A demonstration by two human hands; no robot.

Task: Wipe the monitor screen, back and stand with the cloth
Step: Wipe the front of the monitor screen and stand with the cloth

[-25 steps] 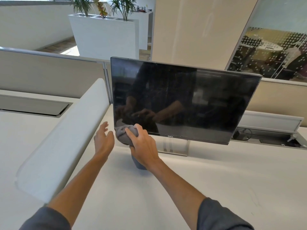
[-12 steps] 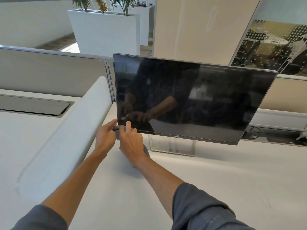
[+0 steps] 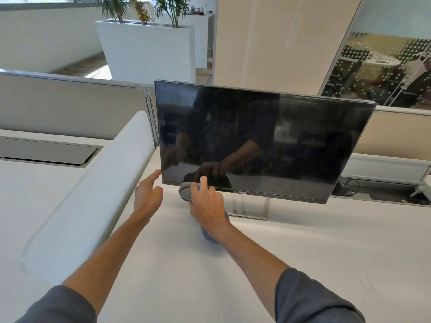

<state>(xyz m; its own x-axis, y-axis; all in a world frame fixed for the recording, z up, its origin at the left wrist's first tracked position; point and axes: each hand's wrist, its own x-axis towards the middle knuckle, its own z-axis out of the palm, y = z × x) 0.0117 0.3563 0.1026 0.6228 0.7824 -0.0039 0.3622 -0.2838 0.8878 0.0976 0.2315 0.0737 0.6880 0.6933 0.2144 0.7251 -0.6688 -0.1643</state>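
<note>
A black monitor (image 3: 268, 136) with a dark, reflective screen stands on a silver stand (image 3: 250, 207) on the white desk (image 3: 303, 252). My right hand (image 3: 206, 203) presses a bunched grey cloth (image 3: 185, 191) against the screen's lower left edge, with a fold of cloth hanging below the wrist. My left hand (image 3: 147, 194) is beside the monitor's lower left corner, fingers apart, one fingertip touching the bezel. The monitor's back is hidden.
A white padded divider (image 3: 93, 197) runs along the left of the desk. A grey partition (image 3: 70, 106) stands behind, with a cable tray (image 3: 384, 192) and wires at the right. White planters (image 3: 149, 47) stand farther back.
My right hand has slid the cloth to the right along the screen's bottom edge. My left hand has loosened from the corner and spread its fingers.
</note>
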